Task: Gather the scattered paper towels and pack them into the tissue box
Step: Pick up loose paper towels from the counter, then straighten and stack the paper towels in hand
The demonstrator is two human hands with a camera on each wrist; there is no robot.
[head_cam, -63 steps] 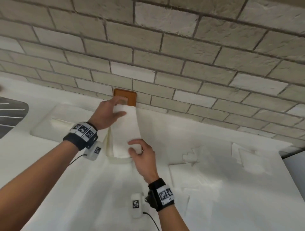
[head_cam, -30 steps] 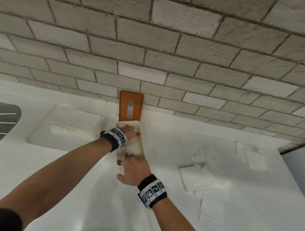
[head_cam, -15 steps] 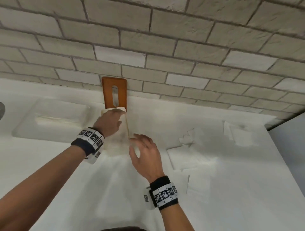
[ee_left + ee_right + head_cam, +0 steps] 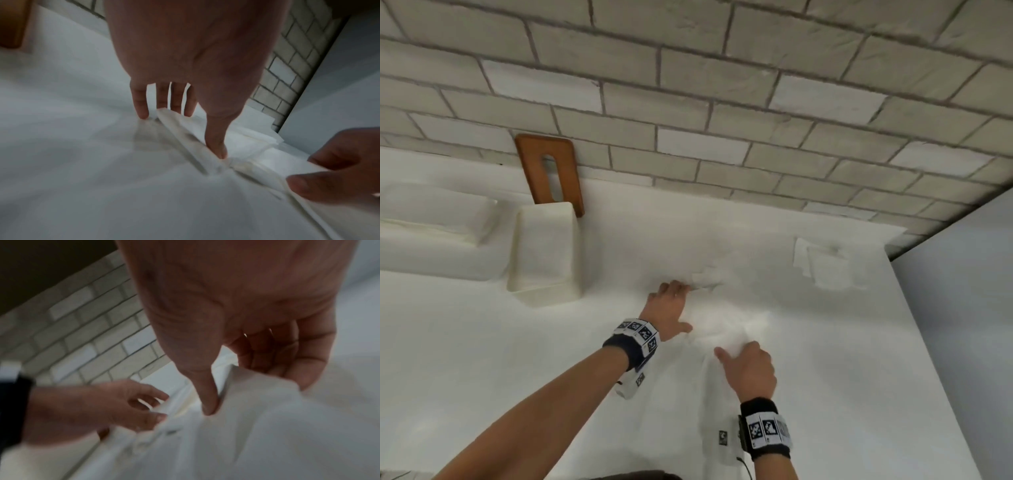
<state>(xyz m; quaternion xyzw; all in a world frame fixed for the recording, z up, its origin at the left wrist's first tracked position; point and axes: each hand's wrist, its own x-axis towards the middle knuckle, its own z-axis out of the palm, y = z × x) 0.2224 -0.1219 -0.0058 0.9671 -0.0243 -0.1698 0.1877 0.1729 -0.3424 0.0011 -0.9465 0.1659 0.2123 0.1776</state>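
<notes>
The white tissue box [image 4: 544, 250] stands open at the back left, holding white towels. Its orange wooden lid [image 4: 549, 171] leans on the brick wall behind it. A loose pile of white paper towels [image 4: 722, 325] lies mid-counter. My left hand [image 4: 671, 305] rests on the pile's left edge, with straight fingers [image 4: 141, 112] touching down and the thumb pressing the fold. My right hand [image 4: 748, 366] pinches the near edge of a paper towel [image 4: 257, 418] between thumb and curled fingers [image 4: 304, 366]. Two more folded towels [image 4: 822, 263] lie at the far right.
A shallow white tray [image 4: 438, 240] sits left of the box. The brick wall [image 4: 722, 102] closes the back of the white counter [image 4: 482, 342]. A grey panel [image 4: 962, 308] borders its right edge.
Both hands have left the tissue box and moved right to the loose pile. The towel they held earlier now lies in the box. My right hand has taken hold of a towel.
</notes>
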